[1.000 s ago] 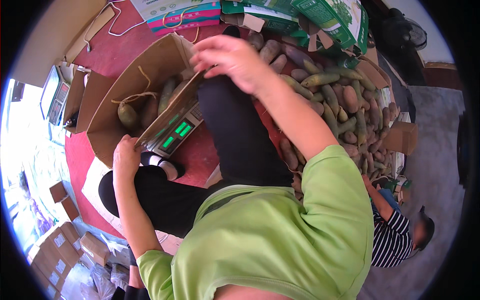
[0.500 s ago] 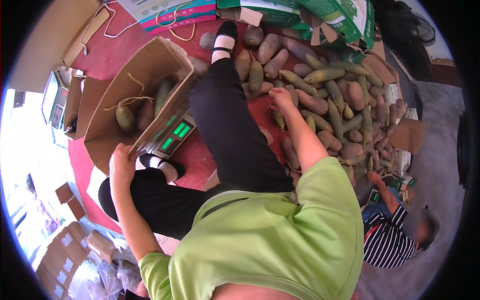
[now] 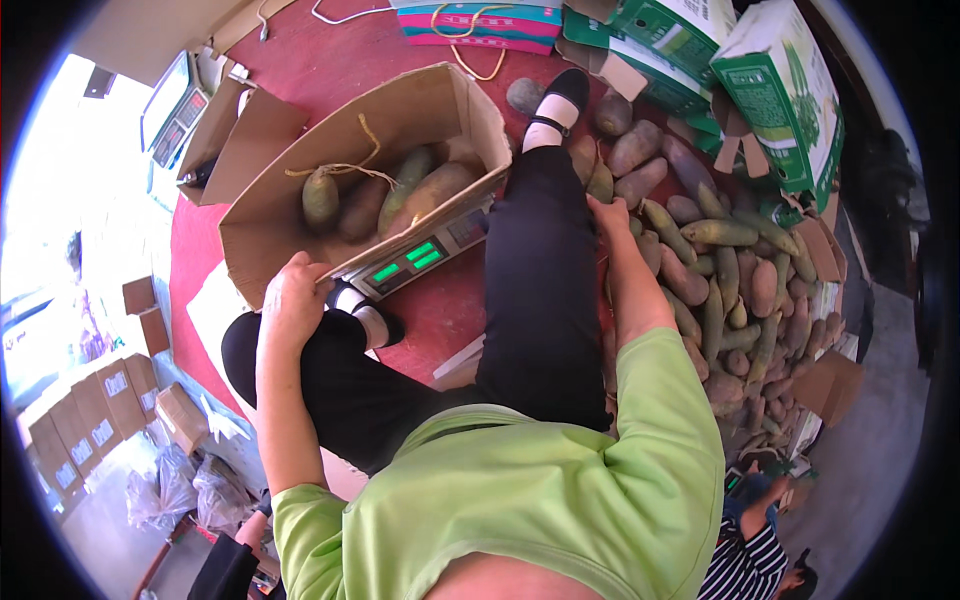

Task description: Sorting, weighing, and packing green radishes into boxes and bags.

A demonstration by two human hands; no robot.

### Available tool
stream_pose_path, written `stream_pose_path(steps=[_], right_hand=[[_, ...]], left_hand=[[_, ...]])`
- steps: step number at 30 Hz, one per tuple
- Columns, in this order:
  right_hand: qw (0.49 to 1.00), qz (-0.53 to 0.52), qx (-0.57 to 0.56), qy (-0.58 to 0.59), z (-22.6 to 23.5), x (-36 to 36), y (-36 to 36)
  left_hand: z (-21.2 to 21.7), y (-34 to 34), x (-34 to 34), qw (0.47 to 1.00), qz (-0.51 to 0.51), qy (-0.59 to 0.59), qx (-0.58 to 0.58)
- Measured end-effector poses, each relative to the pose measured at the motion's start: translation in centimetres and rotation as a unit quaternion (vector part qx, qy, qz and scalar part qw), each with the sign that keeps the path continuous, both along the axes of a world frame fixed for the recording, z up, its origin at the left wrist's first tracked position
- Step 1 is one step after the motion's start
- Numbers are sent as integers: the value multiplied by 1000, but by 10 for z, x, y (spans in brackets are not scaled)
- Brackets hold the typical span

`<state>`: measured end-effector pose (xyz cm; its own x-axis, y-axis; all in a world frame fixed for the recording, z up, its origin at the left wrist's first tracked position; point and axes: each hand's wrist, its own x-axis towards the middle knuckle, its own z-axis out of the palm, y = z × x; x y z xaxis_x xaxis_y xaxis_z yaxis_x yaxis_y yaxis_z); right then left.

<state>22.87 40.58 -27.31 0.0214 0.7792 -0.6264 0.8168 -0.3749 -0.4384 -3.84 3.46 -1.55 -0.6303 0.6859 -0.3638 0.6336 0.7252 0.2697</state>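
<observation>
My left hand (image 3: 294, 295) is closed on the near rim of an open cardboard box (image 3: 262, 235). Inside lie several large radishes, among them a green one (image 3: 321, 200) and a reddish one (image 3: 440, 192); yellow cord handles hang over them. The box rests on a scale (image 3: 415, 258) with a lit green display. Beside my right leg, my right hand (image 3: 610, 216) has its fingers curled at the lower end of a greenish radish (image 3: 600, 182) at the pile's left side. Its fingertips are partly hidden.
A heap of green and reddish radishes (image 3: 735, 290) spreads to my right over the red floor covering (image 3: 330, 40). Green-and-white cartons (image 3: 775, 100) and a pink-and-blue gift box (image 3: 490, 30) stand beyond. Another scale (image 3: 180, 110) is at left. A person in a striped shirt (image 3: 745, 565) works lower right.
The view has swung, so the scene appears shifted. My right hand has come from above the heap to a radish beside my leg. My left hand still holds the box rim.
</observation>
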Motion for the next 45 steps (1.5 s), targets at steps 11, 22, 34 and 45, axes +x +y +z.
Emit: stream_pose_path(steps=[11,22,34,45], right_hand=[[940,-207,-174,207,-25,47,9],[925,-176,-98,321,109,96,-13],[836,237,84,487,314,-38,-28],[768,543,76,331,296,-168,-76]], left_hand=[[-3,-4,-5,1000,-10,14,-2],[-5,-9,-5,999,-27,34,0],[-8,-13,-4,999,-34,42,5],[-12,-12,-7,997,-53,50,-19]])
